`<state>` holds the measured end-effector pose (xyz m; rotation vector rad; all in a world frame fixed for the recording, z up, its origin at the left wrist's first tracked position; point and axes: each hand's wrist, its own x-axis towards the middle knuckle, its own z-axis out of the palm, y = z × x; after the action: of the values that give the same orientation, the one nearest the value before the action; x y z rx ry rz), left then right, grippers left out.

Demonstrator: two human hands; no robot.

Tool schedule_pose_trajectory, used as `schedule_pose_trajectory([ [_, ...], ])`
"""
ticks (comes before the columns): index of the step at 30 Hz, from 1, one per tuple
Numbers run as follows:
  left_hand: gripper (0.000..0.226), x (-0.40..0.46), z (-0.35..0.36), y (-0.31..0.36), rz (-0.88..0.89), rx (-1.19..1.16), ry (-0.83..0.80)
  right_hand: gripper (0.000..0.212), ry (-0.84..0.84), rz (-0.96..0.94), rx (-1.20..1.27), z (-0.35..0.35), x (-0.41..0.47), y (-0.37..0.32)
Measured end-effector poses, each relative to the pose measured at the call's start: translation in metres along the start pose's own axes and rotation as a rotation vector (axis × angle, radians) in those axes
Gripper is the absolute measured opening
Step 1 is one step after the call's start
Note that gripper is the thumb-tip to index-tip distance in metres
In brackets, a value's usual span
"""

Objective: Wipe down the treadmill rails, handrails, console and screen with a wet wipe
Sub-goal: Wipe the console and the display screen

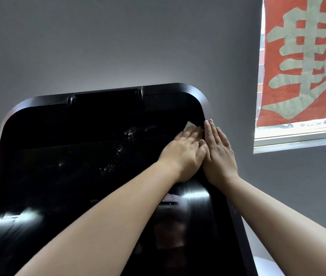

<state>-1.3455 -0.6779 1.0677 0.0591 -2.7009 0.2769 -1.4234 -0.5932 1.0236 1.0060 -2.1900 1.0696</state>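
The treadmill's large black screen (74, 166) fills the lower left and middle of the head view, glossy, with wet streaks near its centre. My left hand (184, 154) lies flat on the glass near the upper right corner, its straight fingers pressing a white wet wipe (191, 126) against the screen; only the wipe's top edge shows past the fingertips. My right hand (219, 156) lies flat beside it, fingers straight, on the screen's right frame edge (206, 108). The two hands touch side by side.
A grey wall (108, 46) rises behind the screen. At the upper right is a window (297, 134) with a red banner (305, 60) bearing a large pale character. A pale surface shows at the bottom right corner.
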Motion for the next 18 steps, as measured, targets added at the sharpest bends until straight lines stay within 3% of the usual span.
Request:
schedule_pose_trajectory([
  [3,0.073,-0.043,0.016,0.006,0.189,-0.104,0.036,0.068,0.013,0.006,0.097,-0.002,0.001,0.000],
  [5,0.073,-0.076,0.028,0.017,0.251,-0.166,-0.054,0.066,0.016,0.022,0.149,-0.003,-0.001,-0.002],
  [8,0.061,-0.116,0.046,0.034,0.415,0.017,-0.131,0.067,0.005,0.006,0.135,-0.004,-0.001,-0.002],
  [11,0.054,-0.103,0.043,0.018,0.509,0.138,-0.131,0.067,0.002,0.001,0.098,0.000,0.001,0.001],
  [14,0.063,-0.054,0.018,-0.004,0.396,0.158,-0.082,0.074,0.027,-0.019,0.094,0.005,0.004,0.006],
  [16,0.057,-0.019,0.000,-0.024,0.195,0.239,-0.036,0.078,0.027,-0.026,0.093,0.007,0.006,0.009],
  [18,0.054,0.008,-0.019,-0.039,0.009,0.221,-0.040,0.070,0.021,-0.016,0.099,0.005,0.006,0.008],
])
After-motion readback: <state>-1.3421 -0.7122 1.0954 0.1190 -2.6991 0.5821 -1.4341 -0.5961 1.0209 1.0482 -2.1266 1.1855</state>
